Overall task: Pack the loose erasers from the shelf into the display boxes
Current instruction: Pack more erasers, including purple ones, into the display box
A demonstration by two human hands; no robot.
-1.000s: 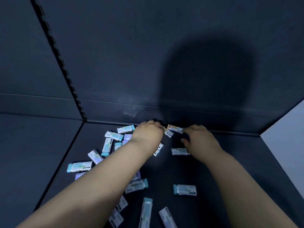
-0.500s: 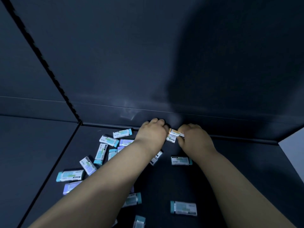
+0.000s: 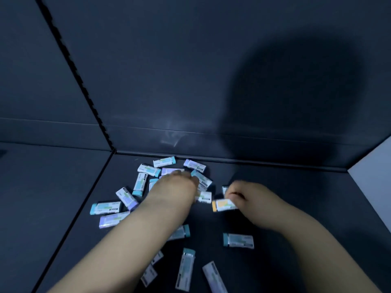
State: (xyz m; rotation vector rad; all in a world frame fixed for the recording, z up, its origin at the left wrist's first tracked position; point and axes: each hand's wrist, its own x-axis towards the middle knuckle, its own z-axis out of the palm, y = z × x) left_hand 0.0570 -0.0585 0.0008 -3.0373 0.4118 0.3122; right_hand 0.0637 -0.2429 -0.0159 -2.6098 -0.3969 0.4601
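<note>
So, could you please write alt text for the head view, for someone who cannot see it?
Two bare hands work among small white-sleeved erasers scattered on a dark grey shelf; the right hand pinches an orange-tipped eraser, while the left hand covers teal and purple ones.

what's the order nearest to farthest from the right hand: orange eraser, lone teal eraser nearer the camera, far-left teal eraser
1. orange eraser: pinched in the right hand, at its fingertips
2. lone teal eraser: lying apart, on the camera side of that hand
3. far-left teal eraser: far off to the left
</note>
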